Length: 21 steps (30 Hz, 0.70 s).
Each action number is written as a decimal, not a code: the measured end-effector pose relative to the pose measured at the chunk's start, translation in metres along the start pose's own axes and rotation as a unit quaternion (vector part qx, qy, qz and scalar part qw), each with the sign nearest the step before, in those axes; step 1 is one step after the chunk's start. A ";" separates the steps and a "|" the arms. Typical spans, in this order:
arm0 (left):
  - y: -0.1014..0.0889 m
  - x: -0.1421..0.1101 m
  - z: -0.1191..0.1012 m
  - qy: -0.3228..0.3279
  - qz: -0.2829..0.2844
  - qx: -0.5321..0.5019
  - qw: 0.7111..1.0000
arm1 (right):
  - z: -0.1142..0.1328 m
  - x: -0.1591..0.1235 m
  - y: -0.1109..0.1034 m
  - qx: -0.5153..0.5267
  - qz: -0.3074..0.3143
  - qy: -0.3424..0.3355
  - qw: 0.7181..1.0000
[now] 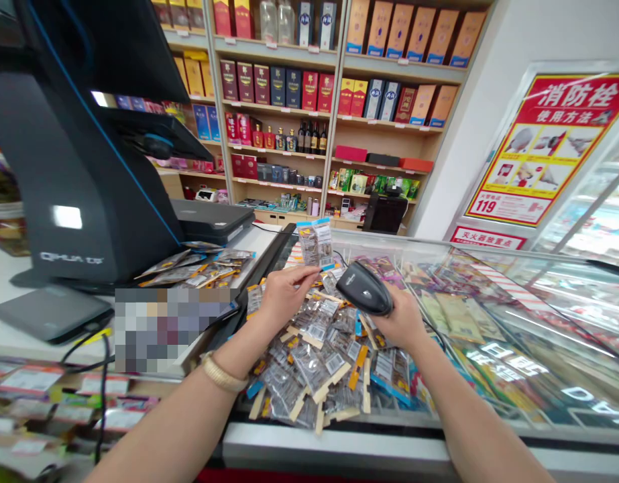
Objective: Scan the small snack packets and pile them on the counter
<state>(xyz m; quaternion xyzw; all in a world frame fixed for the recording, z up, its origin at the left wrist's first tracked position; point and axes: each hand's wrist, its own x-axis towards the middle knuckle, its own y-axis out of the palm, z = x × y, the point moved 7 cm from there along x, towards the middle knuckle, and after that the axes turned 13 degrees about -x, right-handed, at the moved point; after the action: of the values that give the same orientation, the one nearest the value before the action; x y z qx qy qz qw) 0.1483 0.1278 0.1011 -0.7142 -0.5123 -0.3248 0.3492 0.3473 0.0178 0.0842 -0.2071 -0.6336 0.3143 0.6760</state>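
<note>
My left hand [286, 295] pinches a small clear snack packet [315, 245] with blue edges and a printed label, held up above the counter. In my right hand [400, 318] is a black handheld barcode scanner [364, 288], its head pointed left toward the packet. Beneath both hands lies a heap of similar clear packets [314, 362], some edged in blue, others in orange or cream, many with barcodes showing. The heap rests on the glass-topped counter [490, 376]. Part of the scanner's grip is hidden by my right fingers.
On the left stands a dark checkout terminal [88, 147], with more packets [203, 265] piled by its base. A grey flat device [52, 312] with cables lies in front. Boxed bottles fill the shelves [279, 57] behind. A red fire-hydrant poster [550, 147] hangs at the right.
</note>
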 end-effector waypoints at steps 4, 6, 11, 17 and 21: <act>0.002 0.000 -0.002 0.018 0.012 0.007 1.000 | -0.002 0.000 0.003 -0.004 0.015 0.006 1.000; 0.002 0.000 -0.003 0.019 0.017 0.011 1.000 | -0.003 0.000 0.005 -0.005 0.017 0.005 1.000; 0.006 -0.001 -0.007 0.016 0.047 0.024 0.999 | -0.006 -0.002 0.005 0.010 0.010 0.012 1.000; 0.012 -0.002 0.005 -0.066 0.090 0.005 0.994 | -0.010 -0.002 -0.005 -0.003 -0.046 0.016 0.999; 0.015 -0.007 0.024 -0.134 0.113 0.023 0.984 | -0.010 -0.003 -0.006 -0.005 -0.055 0.008 0.998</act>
<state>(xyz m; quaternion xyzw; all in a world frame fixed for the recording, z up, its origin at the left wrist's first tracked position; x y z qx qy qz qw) 0.1638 0.1406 0.0797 -0.7966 -0.4775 -0.1723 0.3283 0.3581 0.0125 0.0845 -0.1783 -0.6399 0.2720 0.6963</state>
